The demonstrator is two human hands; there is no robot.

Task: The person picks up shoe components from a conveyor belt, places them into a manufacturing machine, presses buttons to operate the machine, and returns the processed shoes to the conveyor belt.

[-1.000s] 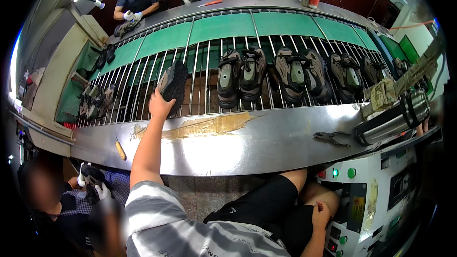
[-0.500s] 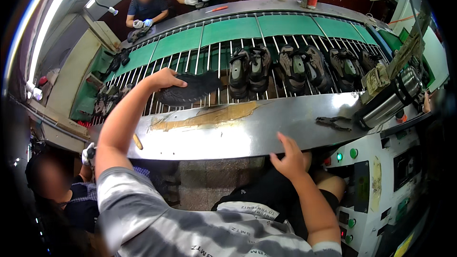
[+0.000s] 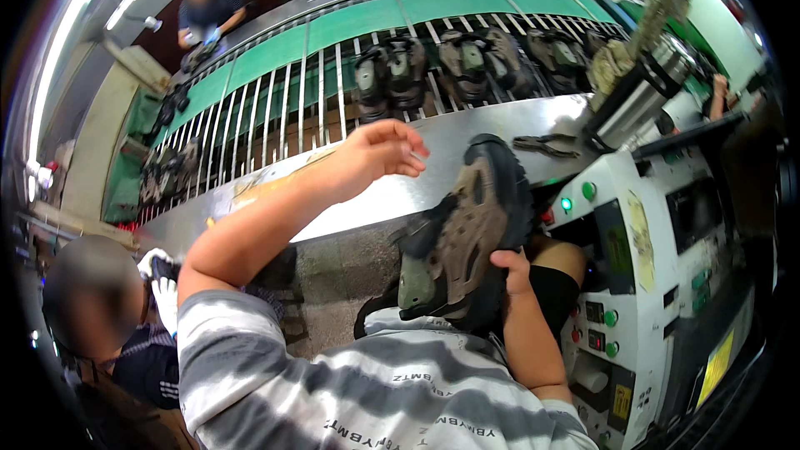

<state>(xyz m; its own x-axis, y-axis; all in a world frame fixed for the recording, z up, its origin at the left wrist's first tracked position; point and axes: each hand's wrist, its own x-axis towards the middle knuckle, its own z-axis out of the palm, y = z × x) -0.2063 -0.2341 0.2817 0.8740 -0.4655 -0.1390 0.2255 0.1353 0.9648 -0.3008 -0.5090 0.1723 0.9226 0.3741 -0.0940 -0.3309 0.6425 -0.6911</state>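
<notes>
A brown and black shoe [image 3: 473, 229] with a thick black sole is gripped at its side by my right hand [image 3: 514, 269]. It stands tilted over my lap, past the bench's front edge, its toe pointing away from me. My left hand [image 3: 385, 157] hovers above the metal bench top [image 3: 408, 183], left of the shoe's toe. Its fingers are half bent and apart, with nothing in them. On the rod conveyor beyond the bench, a pair of similar shoes [image 3: 390, 75] is nearest to that hand.
More shoes [image 3: 487, 62] line the conveyor rods. Pliers [image 3: 546, 145] lie on the bench beside a steel flask [image 3: 637, 92]. A white machine with green buttons [image 3: 612, 317] stands at my right. One gloved co-worker [image 3: 108, 308] is at my left; two others work across the conveyor.
My left hand has come off the dark shoe on the rods and moved right, toward me. My right hand, formerly empty, now holds a shoe. The view has shifted.
</notes>
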